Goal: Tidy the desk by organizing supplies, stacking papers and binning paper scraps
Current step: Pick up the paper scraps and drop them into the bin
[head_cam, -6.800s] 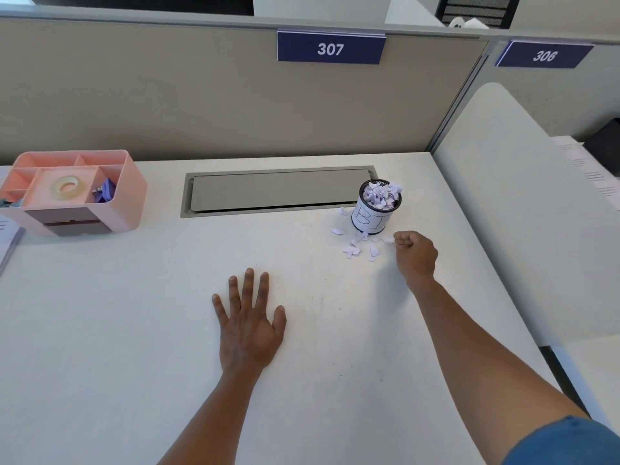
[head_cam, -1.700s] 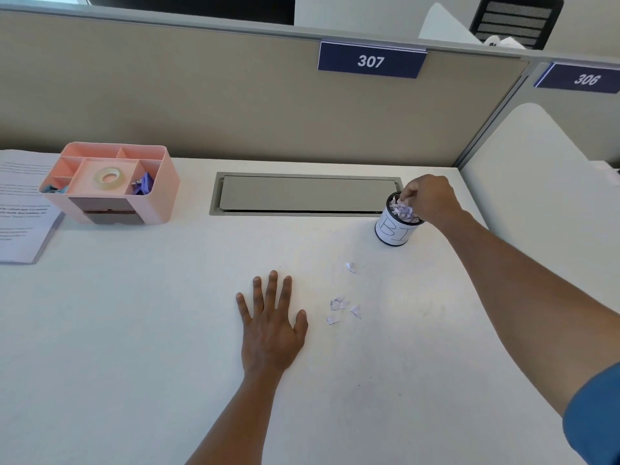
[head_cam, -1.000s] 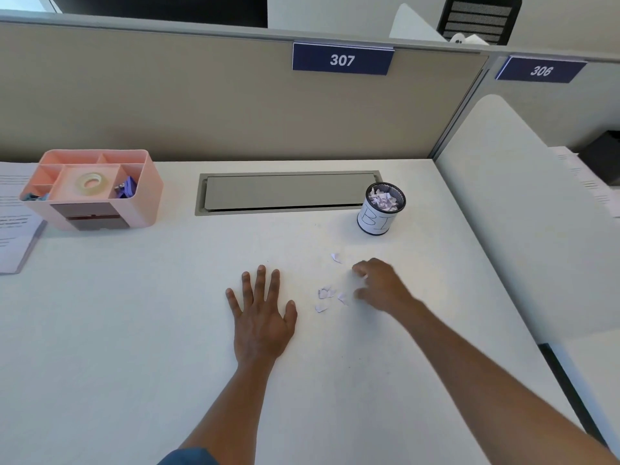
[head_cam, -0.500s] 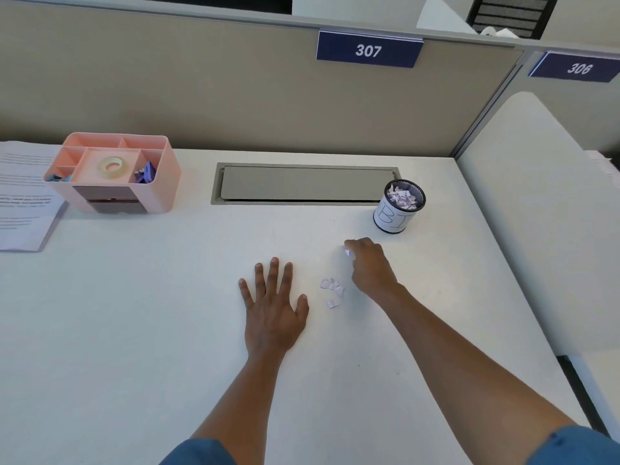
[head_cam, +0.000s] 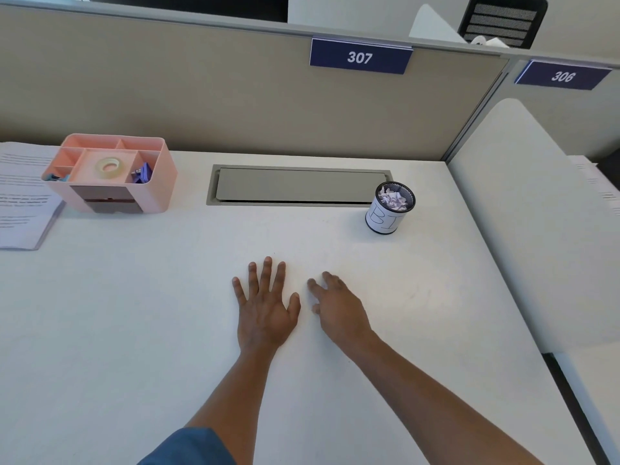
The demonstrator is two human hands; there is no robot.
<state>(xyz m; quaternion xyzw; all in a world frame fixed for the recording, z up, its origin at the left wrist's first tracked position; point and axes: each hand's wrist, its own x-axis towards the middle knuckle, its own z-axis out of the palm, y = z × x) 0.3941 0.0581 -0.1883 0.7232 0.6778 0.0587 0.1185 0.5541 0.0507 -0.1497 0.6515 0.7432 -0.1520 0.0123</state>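
Blue sleeve [head_cam: 191, 446] at bottom edge, left forearm running up from it. Left hand [head_cam: 265, 312] lies flat on the white desk [head_cam: 134, 330], palm down, fingers spread and straight, holding nothing. Right hand [head_cam: 339, 310] just beside it to the right, not touching it, palm down low over the desk, fingers reaching toward the left hand and lightly bent. Something small and pale shows under the right thumb, possibly a paper scrap, but too blurred to tell if the hand grips anything.

Beyond the right hand, up and to the right and well apart, a small black mesh cup [head_cam: 391, 208] with a white label stands upright, filled with torn paper scraps [head_cam: 391, 199]. Just left of the cup, a grey cable hatch [head_cam: 298, 186] is set flush in the desk, closed.

Far left of both hands, a pink organizer [head_cam: 110, 176] holds a tape roll [head_cam: 109, 166] in the middle compartment and purple clips [head_cam: 142, 172] in the right one. Printed papers [head_cam: 20, 203] lie beside it at the left edge, partly under it.

Behind the desk: beige partition [head_cam: 201, 95] with blue signs 307 [head_cam: 360, 57] and 306 [head_cam: 563, 75]. White curved side panel [head_cam: 536, 213] to the right. Black chair back [head_cam: 503, 21] past the partition.
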